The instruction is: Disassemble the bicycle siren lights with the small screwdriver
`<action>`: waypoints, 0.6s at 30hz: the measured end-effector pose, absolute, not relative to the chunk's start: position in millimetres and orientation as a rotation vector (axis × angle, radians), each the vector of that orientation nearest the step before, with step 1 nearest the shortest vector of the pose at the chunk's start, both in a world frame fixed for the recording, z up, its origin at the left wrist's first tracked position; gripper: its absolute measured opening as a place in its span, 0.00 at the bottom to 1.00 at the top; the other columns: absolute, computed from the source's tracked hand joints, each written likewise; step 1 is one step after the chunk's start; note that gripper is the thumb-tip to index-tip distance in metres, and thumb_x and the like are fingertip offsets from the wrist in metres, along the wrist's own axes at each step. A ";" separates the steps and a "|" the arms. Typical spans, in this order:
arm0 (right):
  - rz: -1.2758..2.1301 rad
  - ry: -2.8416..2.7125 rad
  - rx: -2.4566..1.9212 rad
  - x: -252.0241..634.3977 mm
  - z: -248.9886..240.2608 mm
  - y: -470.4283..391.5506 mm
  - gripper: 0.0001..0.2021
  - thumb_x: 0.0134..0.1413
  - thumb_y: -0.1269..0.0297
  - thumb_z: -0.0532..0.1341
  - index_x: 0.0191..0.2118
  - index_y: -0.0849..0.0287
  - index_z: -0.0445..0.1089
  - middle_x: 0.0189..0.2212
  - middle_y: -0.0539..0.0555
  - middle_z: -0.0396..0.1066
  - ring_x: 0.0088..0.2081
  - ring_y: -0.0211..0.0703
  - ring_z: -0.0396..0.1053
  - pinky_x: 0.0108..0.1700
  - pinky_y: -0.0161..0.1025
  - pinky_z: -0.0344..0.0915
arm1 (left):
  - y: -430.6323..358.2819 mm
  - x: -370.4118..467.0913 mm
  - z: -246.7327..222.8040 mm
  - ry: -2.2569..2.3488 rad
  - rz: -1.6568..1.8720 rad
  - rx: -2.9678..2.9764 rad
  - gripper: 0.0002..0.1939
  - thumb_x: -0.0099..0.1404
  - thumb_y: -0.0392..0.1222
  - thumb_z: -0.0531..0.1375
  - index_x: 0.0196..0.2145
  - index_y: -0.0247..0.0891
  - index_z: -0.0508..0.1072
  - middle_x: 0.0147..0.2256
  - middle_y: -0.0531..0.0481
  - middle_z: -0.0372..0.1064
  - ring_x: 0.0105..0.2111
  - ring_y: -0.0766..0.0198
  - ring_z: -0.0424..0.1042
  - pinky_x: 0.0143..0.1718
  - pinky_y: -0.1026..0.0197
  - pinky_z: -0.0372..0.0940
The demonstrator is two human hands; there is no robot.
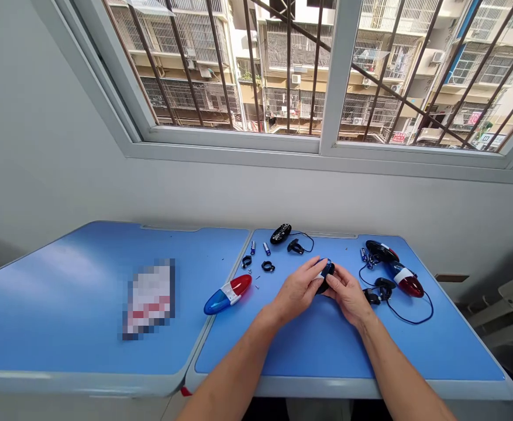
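Near the middle of the right-hand table, my left hand [299, 289] and my right hand [347, 292] meet around a small black and blue part [325, 276]. Fingers of both hands cover much of it. Left of my hands lies a red, white and blue oval shell [229, 294]. Beyond it are two black ring clamps [268, 266], two blue batteries [267, 249] and a few tiny pieces [257, 286]. A black oval unit [281, 234] is joined by a cable to a black clip part [295, 246].
To the right of my hands lie a red and blue light [408, 280], a dark oval unit [382, 251], black clamps [372, 296] and a looped cable [414, 322]. A blurred white and red item [150, 299] rests on the left table [63, 310]. A barred window is behind.
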State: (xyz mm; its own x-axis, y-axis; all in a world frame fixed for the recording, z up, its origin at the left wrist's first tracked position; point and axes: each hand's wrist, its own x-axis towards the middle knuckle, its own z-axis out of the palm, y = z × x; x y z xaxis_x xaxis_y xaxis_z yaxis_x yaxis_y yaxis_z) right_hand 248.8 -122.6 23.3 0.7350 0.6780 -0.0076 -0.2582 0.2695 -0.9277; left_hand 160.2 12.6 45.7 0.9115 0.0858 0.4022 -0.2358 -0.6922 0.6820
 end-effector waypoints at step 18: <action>0.713 -0.425 -1.074 246.9 23.7 -123.0 0.21 0.42 0.57 0.69 0.45 0.55 0.71 0.42 0.54 0.74 0.43 0.48 0.71 0.42 0.44 0.69 | 24.4 164.7 48.8 -0.035 0.495 2.194 0.22 0.66 0.39 0.50 0.57 0.36 0.64 0.59 0.43 0.59 0.60 0.56 0.55 0.60 0.51 0.53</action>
State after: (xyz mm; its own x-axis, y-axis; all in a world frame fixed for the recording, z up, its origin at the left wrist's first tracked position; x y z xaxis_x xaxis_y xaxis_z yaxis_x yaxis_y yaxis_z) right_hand 246.9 -123.0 23.7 0.7053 0.7085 -0.0215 -0.3177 0.2889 -0.9031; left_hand 164.7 24.4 48.8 0.9207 0.1471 0.3616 -0.1958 -0.6273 0.7538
